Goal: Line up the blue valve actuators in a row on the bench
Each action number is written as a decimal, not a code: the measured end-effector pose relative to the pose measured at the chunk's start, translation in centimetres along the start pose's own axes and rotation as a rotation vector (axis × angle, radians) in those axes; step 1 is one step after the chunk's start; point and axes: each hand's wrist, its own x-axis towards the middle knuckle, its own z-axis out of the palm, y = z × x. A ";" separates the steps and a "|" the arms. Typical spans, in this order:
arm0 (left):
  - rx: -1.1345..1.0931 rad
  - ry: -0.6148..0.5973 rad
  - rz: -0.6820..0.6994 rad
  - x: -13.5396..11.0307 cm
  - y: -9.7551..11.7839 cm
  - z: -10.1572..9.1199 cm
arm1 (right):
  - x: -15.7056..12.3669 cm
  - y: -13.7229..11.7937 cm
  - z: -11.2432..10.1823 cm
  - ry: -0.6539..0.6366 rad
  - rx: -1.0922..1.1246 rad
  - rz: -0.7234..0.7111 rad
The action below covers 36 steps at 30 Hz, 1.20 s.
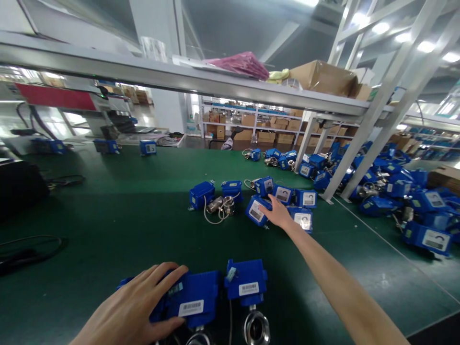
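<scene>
My left hand [138, 306] rests on a blue actuator box [194, 299] with a barcode label at the near edge of the green table; its fingers lie over the box's left side. Beside it stands a second blue actuator [247, 282] with a steel valve fitting [257, 328] below. My right arm stretches forward, and my right hand [276, 213] touches a blue actuator [257, 210] in a cluster of several labelled blue units [294, 201]; its fingers reach onto the unit and are partly hidden.
Two more blue actuators with steel fittings and cable [215, 199] lie mid-table. A large heap of blue units [402, 196] fills the right side around slanted metal frame legs [362, 148]. A shelf beam [179, 79] runs overhead. Black cables [25, 251] lie at left.
</scene>
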 end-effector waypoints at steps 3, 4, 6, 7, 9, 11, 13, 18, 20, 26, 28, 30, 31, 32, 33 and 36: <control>0.002 0.033 -0.009 -0.2 0.5 -0.1 | 2.1 -0.4 0.4 -0.162 -0.073 0.038; 0.004 0.048 -0.011 -0.2 0.5 -0.1 | 2.0 -0.7 0.6 -0.172 -0.078 0.027; 0.002 0.051 -0.001 -0.3 0.5 -0.1 | 1.0 -1.3 1.0 -0.224 -0.105 -0.008; -0.001 0.045 0.003 -0.4 0.5 -0.1 | 0.2 -1.4 1.0 -0.259 -0.119 -0.034; -0.010 0.011 0.020 -0.3 0.4 -0.3 | -1.6 -1.4 0.7 -0.329 -0.126 -0.082; -0.017 -0.022 0.023 -0.3 0.4 -0.5 | -3.3 -0.9 -0.6 -0.395 -0.084 -0.091; -0.014 -0.035 0.013 -0.2 0.5 -0.7 | -4.8 0.1 -2.7 -0.474 -0.009 -0.029; 0.000 -0.050 0.029 0.0 0.4 -0.6 | -7.7 2.0 -9.1 -0.842 0.165 0.308; 0.002 -0.032 0.048 0.1 0.1 -0.2 | -8.3 2.2 -10.3 -0.982 0.213 0.471; 0.001 -0.009 0.066 0.3 -0.4 0.3 | -8.7 2.4 -8.2 -1.210 0.216 0.677; 0.006 -0.016 0.067 0.3 -0.3 0.2 | -9.1 2.1 -8.0 -1.099 0.149 0.576; 0.008 -0.019 0.064 0.3 -0.2 0.1 | -10.0 1.7 -8.3 -0.909 0.102 0.341; 0.007 -0.021 0.062 0.3 -0.2 0.0 | -10.7 1.6 -8.4 -0.823 0.085 0.178; 0.005 -0.027 0.058 0.3 -0.1 -0.1 | -11.4 1.6 -8.5 -0.759 0.068 0.005; 0.003 -0.036 0.054 0.3 -0.1 -0.1 | -12.0 1.5 -8.5 -0.714 0.044 -0.154; 0.005 -0.061 0.044 0.3 0.0 -0.2 | -13.5 1.7 -7.5 -0.617 -0.080 -0.393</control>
